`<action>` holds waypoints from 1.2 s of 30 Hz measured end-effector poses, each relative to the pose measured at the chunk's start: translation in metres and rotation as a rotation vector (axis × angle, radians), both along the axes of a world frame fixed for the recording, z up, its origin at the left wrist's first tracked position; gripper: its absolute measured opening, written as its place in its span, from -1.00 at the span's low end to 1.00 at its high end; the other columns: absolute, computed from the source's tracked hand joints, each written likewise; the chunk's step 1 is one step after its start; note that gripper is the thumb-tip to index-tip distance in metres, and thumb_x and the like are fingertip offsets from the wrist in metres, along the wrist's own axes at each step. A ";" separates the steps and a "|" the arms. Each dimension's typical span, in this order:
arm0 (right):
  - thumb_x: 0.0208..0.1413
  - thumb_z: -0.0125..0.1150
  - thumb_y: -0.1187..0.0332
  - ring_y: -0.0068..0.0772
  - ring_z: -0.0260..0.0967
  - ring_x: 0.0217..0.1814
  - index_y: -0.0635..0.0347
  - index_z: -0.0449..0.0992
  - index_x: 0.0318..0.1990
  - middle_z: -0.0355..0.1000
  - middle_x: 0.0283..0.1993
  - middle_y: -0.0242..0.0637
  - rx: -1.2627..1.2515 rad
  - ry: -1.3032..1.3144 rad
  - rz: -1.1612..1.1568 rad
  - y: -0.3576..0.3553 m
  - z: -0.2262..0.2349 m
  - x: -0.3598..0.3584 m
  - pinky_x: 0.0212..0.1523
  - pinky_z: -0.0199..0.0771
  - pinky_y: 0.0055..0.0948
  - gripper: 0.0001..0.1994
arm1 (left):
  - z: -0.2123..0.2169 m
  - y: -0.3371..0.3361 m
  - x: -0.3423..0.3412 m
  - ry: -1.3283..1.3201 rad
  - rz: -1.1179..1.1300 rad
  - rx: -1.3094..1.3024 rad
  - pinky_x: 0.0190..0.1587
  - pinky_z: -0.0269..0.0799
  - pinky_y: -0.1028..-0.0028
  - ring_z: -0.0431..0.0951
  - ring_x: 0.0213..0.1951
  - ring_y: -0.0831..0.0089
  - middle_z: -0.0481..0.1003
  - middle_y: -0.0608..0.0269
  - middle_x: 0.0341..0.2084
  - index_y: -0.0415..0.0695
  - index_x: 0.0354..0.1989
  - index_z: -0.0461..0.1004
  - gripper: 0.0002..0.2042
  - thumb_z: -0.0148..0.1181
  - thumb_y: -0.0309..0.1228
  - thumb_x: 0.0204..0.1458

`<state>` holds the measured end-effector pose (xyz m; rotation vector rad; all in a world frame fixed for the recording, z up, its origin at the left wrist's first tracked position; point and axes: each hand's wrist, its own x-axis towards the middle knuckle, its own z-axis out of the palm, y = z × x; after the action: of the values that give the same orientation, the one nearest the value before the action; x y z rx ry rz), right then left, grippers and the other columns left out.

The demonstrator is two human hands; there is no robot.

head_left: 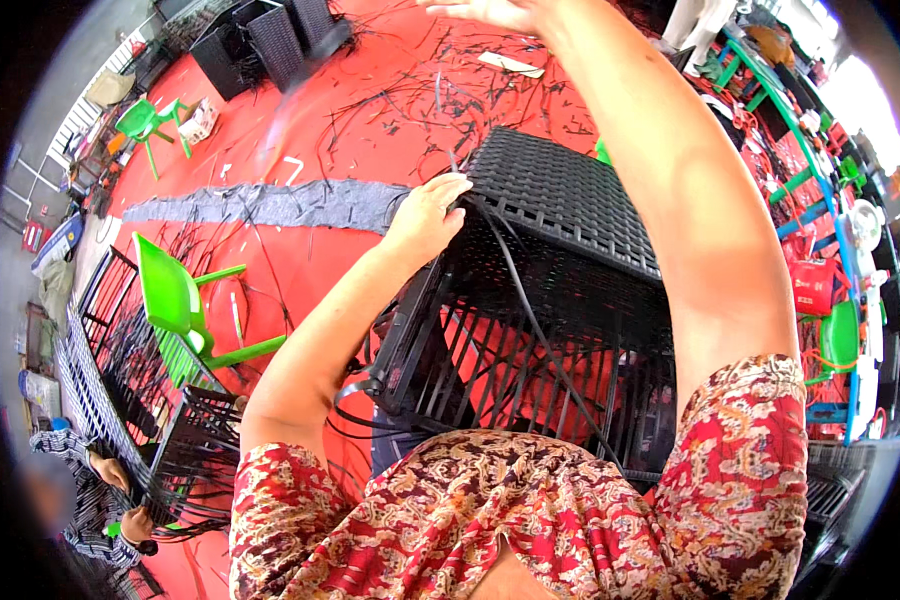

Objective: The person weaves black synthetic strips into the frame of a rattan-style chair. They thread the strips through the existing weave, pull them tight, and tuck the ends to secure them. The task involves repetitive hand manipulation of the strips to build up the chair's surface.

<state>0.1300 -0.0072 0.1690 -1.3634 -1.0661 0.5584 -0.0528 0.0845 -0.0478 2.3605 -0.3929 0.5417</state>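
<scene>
Just before the person stands the black woven piece [570, 190]; a loose dark strip [521, 290] hangs across its open side and could snag if pulled. The left hand [430, 215] is half curled at its corner; whether it grips, I cannot tell. The right hand [490, 12], reaching far, looks extended, its hold unclear. Beyond, the red floor [380, 160] gives room, but scattered strips [455, 95] could catch feet.

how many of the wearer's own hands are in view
2: the left hand at the left edge of the black woven piece, and the right hand at the picture's top, partly cut off.
</scene>
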 end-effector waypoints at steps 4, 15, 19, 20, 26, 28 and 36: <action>0.11 0.03 0.23 -0.34 0.39 -0.29 0.45 0.34 -0.15 0.40 -0.26 -0.11 -0.380 0.051 -0.179 0.023 -0.013 -0.031 -0.16 0.45 -0.31 -0.63 | -0.004 0.008 -0.004 0.094 0.066 -0.037 0.03 0.26 0.30 0.39 -0.04 0.20 0.42 0.12 -0.11 -0.15 -0.08 0.39 -0.65 0.06 -0.41 -0.12; 0.03 0.14 0.20 -0.23 0.40 -0.07 0.37 0.35 -0.02 0.41 -0.13 0.03 -0.743 -0.296 -0.551 -0.146 -0.194 -0.178 -0.06 0.37 -0.38 -0.56 | 0.002 0.009 0.002 0.043 0.038 0.069 0.07 0.22 0.38 0.31 0.06 0.21 0.22 0.05 0.10 -0.17 0.05 0.28 -0.57 -0.01 -0.41 -0.08; 0.05 0.12 0.21 -0.25 0.42 -0.26 0.35 0.34 -0.06 0.43 -0.22 -0.07 -0.431 0.088 -0.545 -0.135 -0.229 -0.192 -0.19 0.41 -0.37 -0.60 | -0.005 0.014 0.000 0.196 0.071 -0.109 0.11 0.18 0.40 0.26 0.12 0.23 0.19 0.02 0.13 -0.17 0.07 0.27 -0.56 0.00 -0.41 -0.06; 0.05 0.11 0.23 -0.34 0.42 -0.31 0.33 0.36 -0.10 0.43 -0.27 -0.14 -0.401 0.314 -0.500 -0.138 -0.228 -0.193 -0.25 0.42 -0.42 -0.64 | -0.004 0.014 -0.001 0.193 0.065 -0.115 0.13 0.15 0.40 0.24 0.13 0.22 0.20 0.02 0.13 -0.19 0.04 0.29 -0.58 0.00 -0.40 -0.07; 0.09 0.06 0.30 -0.60 0.33 -0.60 0.23 0.43 -0.27 0.40 -0.48 -0.36 -0.363 0.565 -0.440 -0.177 -0.215 -0.226 -0.61 0.33 -0.60 -0.82 | 0.014 0.010 0.004 0.061 -0.086 0.304 0.17 0.11 0.32 0.23 0.13 0.12 0.26 0.03 0.08 -0.12 -0.05 0.39 -0.65 0.01 -0.43 -0.08; 0.08 0.05 0.32 -0.59 0.32 -0.63 0.26 0.43 -0.26 0.41 -0.51 -0.34 -0.385 0.563 -0.456 -0.194 -0.209 -0.247 -0.64 0.30 -0.59 -0.81 | 0.019 0.006 -0.001 0.119 -0.045 0.258 0.15 0.14 0.32 0.24 0.12 0.11 0.28 0.01 0.05 -0.08 -0.05 0.41 -0.66 0.01 -0.44 -0.08; 0.00 0.05 0.27 0.05 0.36 -0.41 0.18 0.43 -0.32 0.38 -0.52 -0.04 -0.492 -0.090 -0.761 -0.299 -0.195 -0.381 -0.39 0.32 -0.10 -0.81 | 0.049 -0.023 -0.003 -0.059 -0.190 0.935 -0.14 0.30 0.24 0.39 -0.20 0.13 0.43 0.06 -0.28 -0.18 -0.15 0.39 -0.68 0.14 -0.45 -0.15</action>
<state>-0.2512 -0.3058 -0.0259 -2.0921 -0.4078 0.1856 -0.0555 0.0618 0.0014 3.1295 -1.0698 0.3734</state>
